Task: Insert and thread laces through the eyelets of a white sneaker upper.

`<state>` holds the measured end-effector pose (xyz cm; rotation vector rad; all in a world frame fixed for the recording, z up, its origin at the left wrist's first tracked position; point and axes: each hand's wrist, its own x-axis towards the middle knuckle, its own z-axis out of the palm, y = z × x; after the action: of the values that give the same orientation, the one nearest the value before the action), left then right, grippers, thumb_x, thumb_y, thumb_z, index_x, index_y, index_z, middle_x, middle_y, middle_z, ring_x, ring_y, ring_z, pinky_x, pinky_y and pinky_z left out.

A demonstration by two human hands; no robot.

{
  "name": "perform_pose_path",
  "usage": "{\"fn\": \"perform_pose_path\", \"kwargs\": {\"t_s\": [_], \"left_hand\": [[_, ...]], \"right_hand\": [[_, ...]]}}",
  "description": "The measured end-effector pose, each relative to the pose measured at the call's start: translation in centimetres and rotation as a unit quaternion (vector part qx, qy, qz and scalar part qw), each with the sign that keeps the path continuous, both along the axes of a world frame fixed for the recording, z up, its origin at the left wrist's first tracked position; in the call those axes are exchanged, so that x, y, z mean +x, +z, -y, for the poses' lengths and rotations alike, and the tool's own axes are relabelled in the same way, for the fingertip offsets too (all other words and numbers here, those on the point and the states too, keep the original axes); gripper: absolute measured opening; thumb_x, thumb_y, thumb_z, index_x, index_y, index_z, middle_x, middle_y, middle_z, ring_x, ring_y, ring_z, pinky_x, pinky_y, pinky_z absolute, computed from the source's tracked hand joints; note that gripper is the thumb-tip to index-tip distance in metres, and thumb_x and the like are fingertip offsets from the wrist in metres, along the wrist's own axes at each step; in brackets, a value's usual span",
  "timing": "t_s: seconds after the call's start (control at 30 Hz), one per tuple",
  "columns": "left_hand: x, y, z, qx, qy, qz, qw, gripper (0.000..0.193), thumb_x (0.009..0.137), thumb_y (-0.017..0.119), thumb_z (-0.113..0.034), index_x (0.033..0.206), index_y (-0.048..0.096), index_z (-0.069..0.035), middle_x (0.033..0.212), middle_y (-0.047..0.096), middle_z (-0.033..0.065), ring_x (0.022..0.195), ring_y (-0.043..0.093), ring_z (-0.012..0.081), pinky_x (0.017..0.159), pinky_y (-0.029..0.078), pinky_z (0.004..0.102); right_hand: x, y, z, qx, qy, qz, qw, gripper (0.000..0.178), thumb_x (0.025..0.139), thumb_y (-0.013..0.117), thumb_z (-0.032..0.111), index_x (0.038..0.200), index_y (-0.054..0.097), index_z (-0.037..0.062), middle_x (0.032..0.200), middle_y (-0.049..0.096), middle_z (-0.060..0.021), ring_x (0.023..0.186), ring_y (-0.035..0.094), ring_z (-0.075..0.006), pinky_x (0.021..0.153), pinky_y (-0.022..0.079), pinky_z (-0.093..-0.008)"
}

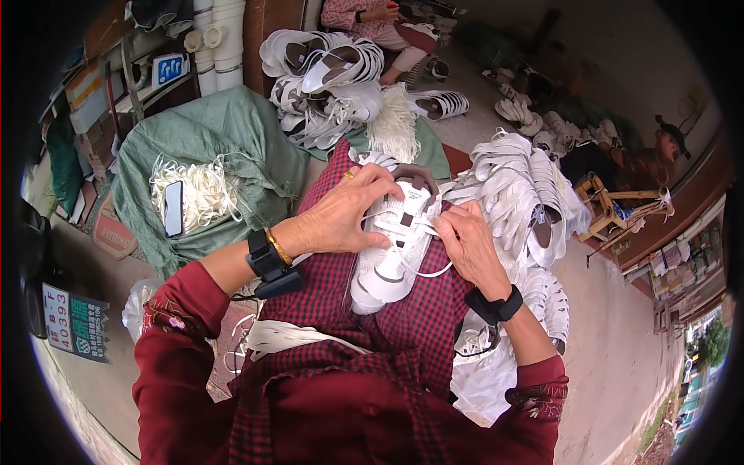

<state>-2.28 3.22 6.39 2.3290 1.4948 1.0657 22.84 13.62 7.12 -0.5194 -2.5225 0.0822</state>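
Note:
A white sneaker (387,267) rests on my lap, toe toward me and brown-lined opening away. My left hand (345,205) grips it from the left side, with thumb and fingers curled over the lacing area. At the right edge of the sneaker, my right hand (471,242) pinches a white shoelace (432,273) between thumb and fingers. Part of this lace loops below the hand over the front of the shoe. The lace crosses some of the eyelets near the dark square on the tongue. A bundle of loose white laces (291,338) lies across my lap.
Left, a green sack (232,124) carries a pile of laces (209,190) and a phone (173,208). Stacked sneakers stand ahead (329,85) and at my right (511,186). A wooden stool (612,205) stands farther right. Another person (380,23) sits beyond the far stack.

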Motion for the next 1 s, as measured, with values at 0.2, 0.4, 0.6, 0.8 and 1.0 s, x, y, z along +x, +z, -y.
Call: {"fn": "perform_pose_path", "kwargs": {"t_s": [0.2, 0.4, 0.6, 0.8, 1.0], "left_hand": [[0.1, -0.6, 0.5, 0.004, 0.038, 0.023, 0.999, 0.068, 0.066, 0.09, -0.015, 0.125, 0.057, -0.011, 0.132, 0.047, 0.0136, 0.128, 0.048, 0.0347, 0.103, 0.046, 0.0415], [0.0, -0.1, 0.8, -0.035, 0.024, 0.058, 0.997, 0.059, 0.072, 0.088, -0.013, 0.122, 0.056, -0.009, 0.13, 0.047, 0.0124, 0.097, 0.061, 0.0237, 0.077, 0.054, 0.0322], [-1.7, -0.2, 0.6, -0.025, 0.04, 0.057, 0.997, 0.042, 0.08, 0.081, -0.012, 0.114, 0.056, -0.006, 0.113, 0.054, 0.0094, 0.073, 0.059, 0.0177, 0.067, 0.051, 0.0311], [-1.5, -0.7, 0.4, -0.023, 0.028, 0.068, 0.997, 0.031, 0.082, 0.079, -0.012, 0.104, 0.059, -0.002, 0.096, 0.059, 0.0083, 0.075, 0.059, 0.0187, 0.07, 0.052, 0.0333], [-1.2, -0.9, 0.5, -0.057, 0.027, 0.116, 0.991, 0.025, 0.087, 0.076, -0.014, 0.102, 0.062, 0.001, 0.083, 0.064, 0.0076, 0.075, 0.062, 0.0158, 0.069, 0.053, 0.0312]], "right_hand": [[3.0, 1.3, -2.9, -0.323, -0.086, -0.152, 0.93, 0.046, 0.102, 0.059, 0.028, 0.071, 0.058, -0.0051, 0.06, 0.046, 0.0048, 0.061, 0.041, -0.0052, 0.054, 0.037, -0.0297], [3.9, -1.0, -3.8, -0.242, -0.121, -0.118, 0.955, 0.036, 0.1, 0.062, 0.028, 0.082, 0.059, -0.0032, 0.066, 0.054, -0.0013, 0.064, 0.05, -0.0126, 0.061, 0.043, -0.031], [1.5, 2.3, 3.6, -0.024, 0.002, -0.073, 0.997, 0.023, 0.075, 0.07, 0.004, 0.096, 0.062, 0.0026, 0.102, 0.056, -0.0132, 0.099, 0.053, -0.0313, 0.087, 0.045, -0.0401], [3.0, 0.5, 5.9, -0.158, 0.107, 0.059, 0.98, 0.016, 0.078, 0.077, 0.011, 0.086, 0.066, 0.0024, 0.102, 0.059, -0.0096, 0.098, 0.051, -0.0264, 0.088, 0.043, -0.036], [4.8, 2.8, 4.1, -0.324, 0.041, -0.069, 0.943, 0.013, 0.087, 0.071, 0.011, 0.091, 0.069, -0.0007, 0.095, 0.063, -0.005, 0.087, 0.054, -0.0148, 0.075, 0.044, -0.0268]]}}
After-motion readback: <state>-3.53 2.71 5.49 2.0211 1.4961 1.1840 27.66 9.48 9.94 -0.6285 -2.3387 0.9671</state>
